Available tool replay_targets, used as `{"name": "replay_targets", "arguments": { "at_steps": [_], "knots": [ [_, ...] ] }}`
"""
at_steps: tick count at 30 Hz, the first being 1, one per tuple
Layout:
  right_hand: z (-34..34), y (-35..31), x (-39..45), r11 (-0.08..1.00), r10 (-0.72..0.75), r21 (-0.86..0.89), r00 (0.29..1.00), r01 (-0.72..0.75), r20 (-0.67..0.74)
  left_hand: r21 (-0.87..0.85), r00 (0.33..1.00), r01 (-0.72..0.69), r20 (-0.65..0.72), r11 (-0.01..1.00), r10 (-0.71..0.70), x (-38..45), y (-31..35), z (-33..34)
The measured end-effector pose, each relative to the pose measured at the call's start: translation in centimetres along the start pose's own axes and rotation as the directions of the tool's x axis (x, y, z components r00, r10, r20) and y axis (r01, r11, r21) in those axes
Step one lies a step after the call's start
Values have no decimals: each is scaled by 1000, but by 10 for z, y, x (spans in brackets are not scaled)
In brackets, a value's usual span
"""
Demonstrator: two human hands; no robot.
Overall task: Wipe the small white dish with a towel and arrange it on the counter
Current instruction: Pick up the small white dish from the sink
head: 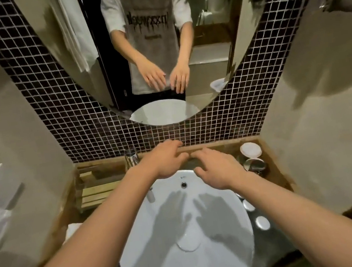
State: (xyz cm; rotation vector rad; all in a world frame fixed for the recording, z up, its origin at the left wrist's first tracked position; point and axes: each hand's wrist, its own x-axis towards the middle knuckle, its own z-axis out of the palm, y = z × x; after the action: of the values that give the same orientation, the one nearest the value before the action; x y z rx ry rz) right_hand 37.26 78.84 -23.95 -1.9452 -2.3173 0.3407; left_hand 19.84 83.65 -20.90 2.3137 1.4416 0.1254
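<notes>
Both hands (166, 159) (216, 168) outstretched, palms down, fingers spread

We see a white basin (190, 258) with grey shadows of two hands across it. The wall behind (91, 128) is a grid of small dark brown, near-black tiles with pale grout lines. The desk (275, 170) is mottled brown, and a slatted rack (97, 195) on its left side is pale yellow wood. At the back right sits a small white dish (250, 149), with a shiny silver cup (254, 164) just in front of it. The side walls (331, 131) are plain cream. In the mirror (151, 44) we see a white and grey shirt with dark lettering
</notes>
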Motion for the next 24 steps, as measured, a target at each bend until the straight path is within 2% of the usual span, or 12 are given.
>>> {"name": "replay_targets", "arguments": {
  "at_steps": [5,11,15,20,24],
  "knots": [
    [45,11,19,1000,8,16,996,-10,93,-83,999,39,27,996,-37,13,-29,35],
    [120,22,32,998,11,53,971,-24,238,-113,979,170,135,979,-154,10,-75,112],
    [173,25,30,997,36,50,932,-57,362,-139,947,289,189,947,-261,0,-99,168],
    [234,26,24,998,40,23,886,-57,461,-105,875,382,362,918,-323,-8,-127,226],
    [266,31,22,998,65,-30,881,-58,468,-68,869,413,326,908,-371,-10,-141,263]
  ]
}}
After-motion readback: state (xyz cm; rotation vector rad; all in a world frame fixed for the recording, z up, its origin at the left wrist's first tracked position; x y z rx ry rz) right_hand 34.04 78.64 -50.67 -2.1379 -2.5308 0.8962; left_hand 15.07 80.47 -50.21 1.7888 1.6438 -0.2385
